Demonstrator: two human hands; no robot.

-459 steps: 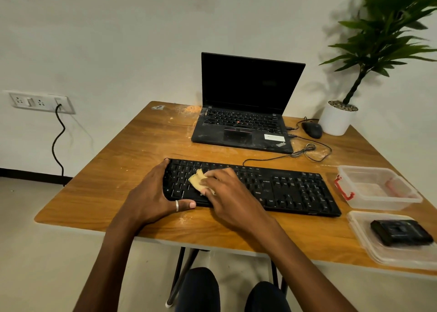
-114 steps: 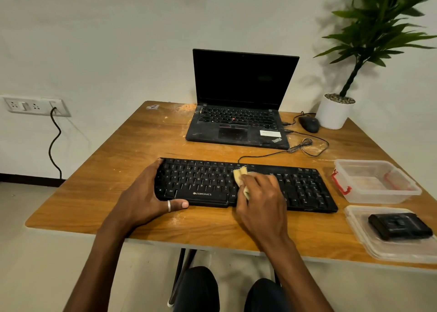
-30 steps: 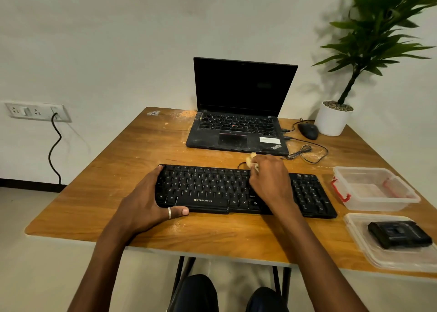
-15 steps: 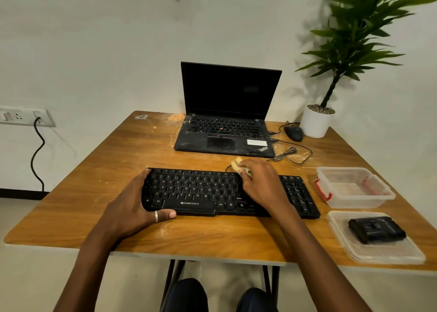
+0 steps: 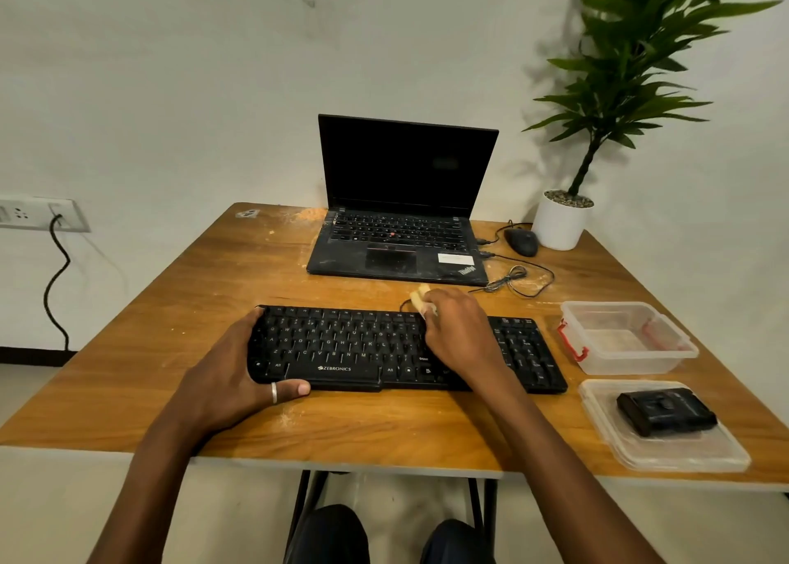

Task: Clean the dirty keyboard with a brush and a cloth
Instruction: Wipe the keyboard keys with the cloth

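under my right hand (image 5: pixel 457 333) lies the right middle of the keyboard (image 5: pixel 363 350), on the table (image 5: pixel 179 307). this hand reaches forward palm down, wrist over the near keys, fingers curled round the cloth (image 5: pixel 420 296) at the keyboard's far edge. only a pale yellow tip of the cloth pokes out past my knuckles; the rest is hidden in my grip, and i cannot tell whether it touches the keys or the table just beyond them.

my left hand (image 5: pixel 230 375) grips the keyboard's left end: fingers wrapped over the far left corner, thumb laid along the front edge, a ring (image 5: pixel 273 392) on it. the keys under this palm are covered.

both forearms run out of the bottom of the view.

beyond my right hand stands a laptop (image 5: pixel 401 222), lid up, screen dark. to the right of it are a mouse (image 5: pixel 521 242) and a white pot (image 5: pixel 561 224) whose plant is cut off at the top. right of my right hand sits a clear tub (image 5: pixel 623 337) with red clips, and nearer me a clear lid (image 5: pixel 666 448) with a black thing (image 5: pixel 666 409) on it; i cannot make out what that is.
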